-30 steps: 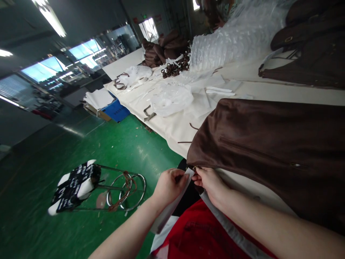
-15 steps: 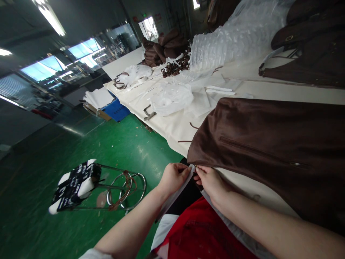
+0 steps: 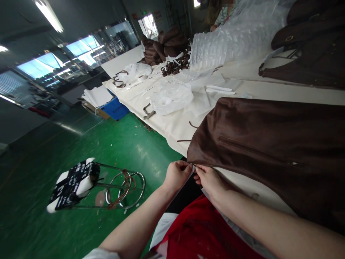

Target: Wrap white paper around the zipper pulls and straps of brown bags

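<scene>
A large brown leather-like piece with a zipper lies on the pale table and reaches its near edge. At its lower left corner, my left hand pinches a narrow white strip, which hangs down toward my lap. Close beside it, my right hand has thumb and fingers pressed together at the edge of the brown piece. My fingertips almost meet, and the small part between them is too tiny to make out.
Clear plastic bags, a heap of small brown parts and bubble wrap lie on the table. A stool lies on the green floor at left, near a blue box. A person is behind the bubble wrap.
My left hand's fingers have come slightly nearer my right fingertips, and less of the white strip shows. A person has come into view at the back.
</scene>
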